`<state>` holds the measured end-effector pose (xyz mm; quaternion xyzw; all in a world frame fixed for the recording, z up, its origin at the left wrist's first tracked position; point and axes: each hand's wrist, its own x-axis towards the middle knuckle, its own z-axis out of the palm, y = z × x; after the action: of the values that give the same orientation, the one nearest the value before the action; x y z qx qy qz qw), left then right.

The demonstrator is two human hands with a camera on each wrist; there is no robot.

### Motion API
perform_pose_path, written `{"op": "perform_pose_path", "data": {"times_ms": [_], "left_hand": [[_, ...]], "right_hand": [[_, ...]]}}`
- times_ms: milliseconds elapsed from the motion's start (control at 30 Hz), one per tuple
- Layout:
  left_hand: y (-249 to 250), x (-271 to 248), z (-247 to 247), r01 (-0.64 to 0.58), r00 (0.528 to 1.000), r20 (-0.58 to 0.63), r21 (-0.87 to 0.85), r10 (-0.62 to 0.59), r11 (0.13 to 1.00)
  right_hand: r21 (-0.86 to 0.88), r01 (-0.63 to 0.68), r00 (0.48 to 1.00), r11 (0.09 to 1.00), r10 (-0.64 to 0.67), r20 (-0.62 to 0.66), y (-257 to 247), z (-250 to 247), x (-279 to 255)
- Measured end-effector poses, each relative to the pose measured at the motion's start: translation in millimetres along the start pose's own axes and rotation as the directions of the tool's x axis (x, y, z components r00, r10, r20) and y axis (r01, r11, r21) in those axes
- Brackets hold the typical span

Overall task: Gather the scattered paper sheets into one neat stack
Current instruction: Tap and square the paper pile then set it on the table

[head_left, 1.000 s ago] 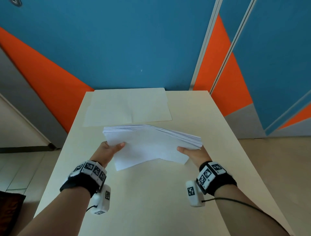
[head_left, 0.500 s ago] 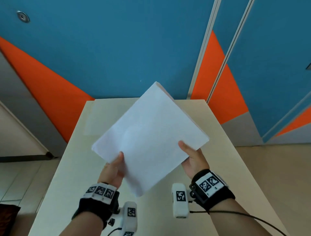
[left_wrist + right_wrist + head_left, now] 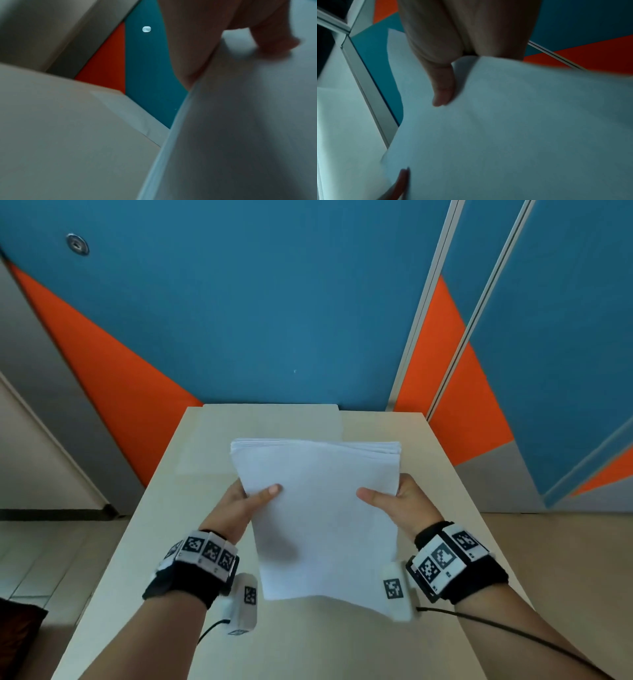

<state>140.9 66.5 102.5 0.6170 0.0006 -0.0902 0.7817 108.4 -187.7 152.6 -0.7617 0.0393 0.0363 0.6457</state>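
A thick stack of white paper sheets (image 3: 322, 515) is held up over the cream table (image 3: 445, 481), long side running away from me, its far edge slightly fanned. My left hand (image 3: 246, 501) grips the stack's left edge, thumb on top, fingers hidden beneath. My right hand (image 3: 394, 501) grips the right edge the same way. The left wrist view shows the stack (image 3: 248, 135) from close by under the left hand's thumb (image 3: 274, 40). In the right wrist view the thumb (image 3: 443, 89) presses on the top sheet (image 3: 513, 128). Loose white sheets (image 3: 267, 422) lie flat at the table's far end.
A blue and orange panelled wall (image 3: 274, 302) stands right behind the table's far edge. Pale floor (image 3: 51, 559) shows to the left and right of the table. A cable (image 3: 513, 631) runs from the right wrist.
The stack was turned from a diagonal tilt to a straight, long-side-forward hold. Both hands shifted to its left and right edges and moved closer to me.
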Motion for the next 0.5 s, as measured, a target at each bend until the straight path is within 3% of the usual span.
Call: {"op": "perform_pose_path", "data": {"times_ms": [233, 333, 433, 500], "left_hand": [[26.5, -0.7, 41.1, -0.246, 0.961, -0.108, 0.087, 0.254, 0.966], [14.1, 0.3, 42.6, -0.228, 0.970, -0.070, 0.089, 0.234, 0.970], [-7.5, -0.4, 39.1, -0.174, 0.982, -0.056, 0.100, 0.181, 0.980], [-12.1, -0.6, 40.7, -0.181, 0.979, -0.077, 0.106, 0.190, 0.978]], "right_hand": [[0.070, 0.155, 0.969, 0.985, -0.138, -0.207, -4.1, -5.5, 10.0], [0.103, 0.103, 0.982, 0.989, -0.085, -0.167, 4.9, -9.5, 12.6], [0.124, 0.028, 0.976, 0.992, 0.000, -0.216, 20.5, -10.3, 10.1], [0.192, 0.078, 0.967, 0.978, -0.027, -0.254, 24.2, -11.3, 7.3]]}}
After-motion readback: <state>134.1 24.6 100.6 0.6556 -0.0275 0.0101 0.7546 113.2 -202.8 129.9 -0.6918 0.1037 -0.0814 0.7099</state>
